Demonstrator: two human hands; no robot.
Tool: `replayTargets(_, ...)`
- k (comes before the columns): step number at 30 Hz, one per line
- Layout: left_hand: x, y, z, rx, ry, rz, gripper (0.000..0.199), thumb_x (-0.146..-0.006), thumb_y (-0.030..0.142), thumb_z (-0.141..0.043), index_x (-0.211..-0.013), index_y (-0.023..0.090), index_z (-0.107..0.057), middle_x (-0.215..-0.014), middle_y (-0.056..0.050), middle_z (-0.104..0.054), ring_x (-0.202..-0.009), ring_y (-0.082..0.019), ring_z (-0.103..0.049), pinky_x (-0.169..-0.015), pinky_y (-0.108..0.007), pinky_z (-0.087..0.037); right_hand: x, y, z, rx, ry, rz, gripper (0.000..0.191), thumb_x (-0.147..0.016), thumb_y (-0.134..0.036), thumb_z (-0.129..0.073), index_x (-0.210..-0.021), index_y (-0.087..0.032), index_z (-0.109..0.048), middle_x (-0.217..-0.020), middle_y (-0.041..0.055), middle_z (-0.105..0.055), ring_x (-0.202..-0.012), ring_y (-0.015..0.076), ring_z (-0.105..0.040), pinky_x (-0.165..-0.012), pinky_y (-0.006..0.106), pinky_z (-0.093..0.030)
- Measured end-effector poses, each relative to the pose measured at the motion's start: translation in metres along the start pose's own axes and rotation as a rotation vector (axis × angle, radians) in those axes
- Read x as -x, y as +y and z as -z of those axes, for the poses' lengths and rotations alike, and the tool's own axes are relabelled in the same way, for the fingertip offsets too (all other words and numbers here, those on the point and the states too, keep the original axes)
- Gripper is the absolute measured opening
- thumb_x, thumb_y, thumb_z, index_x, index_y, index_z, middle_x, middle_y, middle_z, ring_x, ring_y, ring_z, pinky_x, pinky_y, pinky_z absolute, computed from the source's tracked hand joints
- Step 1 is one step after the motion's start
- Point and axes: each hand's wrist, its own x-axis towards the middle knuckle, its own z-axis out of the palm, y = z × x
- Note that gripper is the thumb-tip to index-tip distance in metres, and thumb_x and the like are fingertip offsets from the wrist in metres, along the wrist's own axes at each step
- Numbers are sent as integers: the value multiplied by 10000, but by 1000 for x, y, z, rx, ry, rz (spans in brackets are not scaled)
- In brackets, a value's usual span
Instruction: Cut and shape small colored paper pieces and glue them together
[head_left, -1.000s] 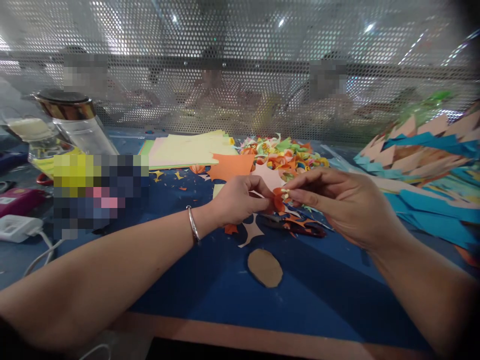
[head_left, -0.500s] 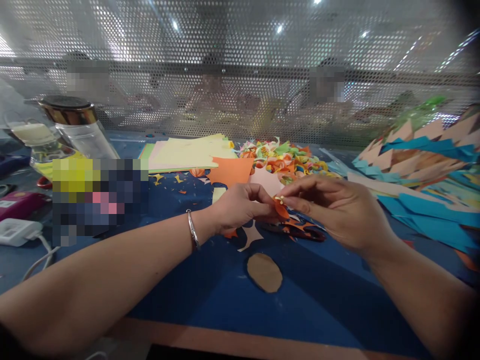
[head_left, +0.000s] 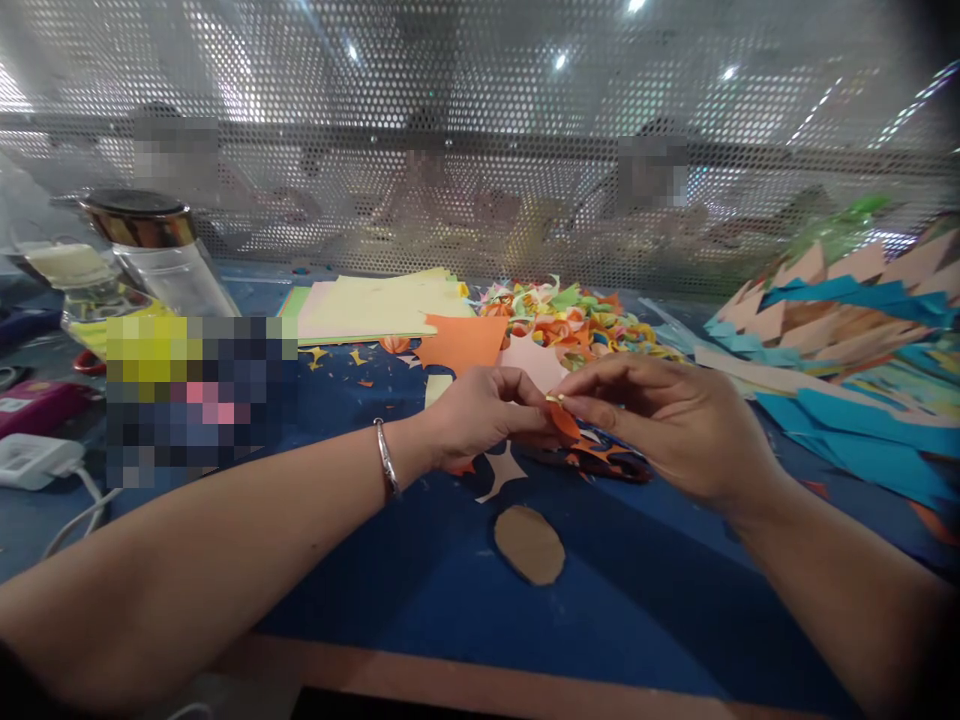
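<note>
Over the blue tabletop (head_left: 420, 600), my left hand (head_left: 480, 415) pinches a small piece of orange paper (head_left: 564, 425) between thumb and fingers. Thumb and forefinger of my right hand (head_left: 682, 420) close on a tiny pale yellow bit (head_left: 553, 399) at the top edge of that piece. What the bit is, I cannot make out. Below both hands lies a brown cardboard oval (head_left: 529, 545). A pale pink paper scrap (head_left: 504, 474) rests just under my left hand. Dark red scissors (head_left: 636, 470), partly covered by orange offcuts, lie beneath my right hand.
Coloured paper sheets (head_left: 375, 305) are stacked at the back, beside a heap of curled paper pieces (head_left: 585, 320). Bottles and a tall flask (head_left: 172, 260) stand left, near a white charger (head_left: 34, 460). Blue and pink folded paper (head_left: 855, 420) fills the right. Behind is a perforated screen (head_left: 480, 90).
My right fingertips have shifted slightly left along the top of the orange paper, with the tiny yellow bit. My left hand and the things on the table look unmoved.
</note>
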Motion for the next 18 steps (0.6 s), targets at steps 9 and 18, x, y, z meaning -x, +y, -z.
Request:
replayTargets(9,-1,5,-3,-151,134,-62,235,-742,49,-785,-694,153,-579,-640,14,-700,-628,-90,-711,-746,-278,-589,0,-3,2,-34,42,-33,238,-845,-483,-816,-909,-255,-793,-875,37,-806,-754,195,-748,-732,335,-634)
replayTargets(18,0,7,5,-500,226,-201,149,-690,183,-730,-733,193,-587,-718,-2,-700,-673,-106,-638,-627,-271,-456,0,-3,3,50,66,-16,207,-859,-447,-787,-909,-246,-783,-859,40,-794,-697,187,-723,-690,334,-625)
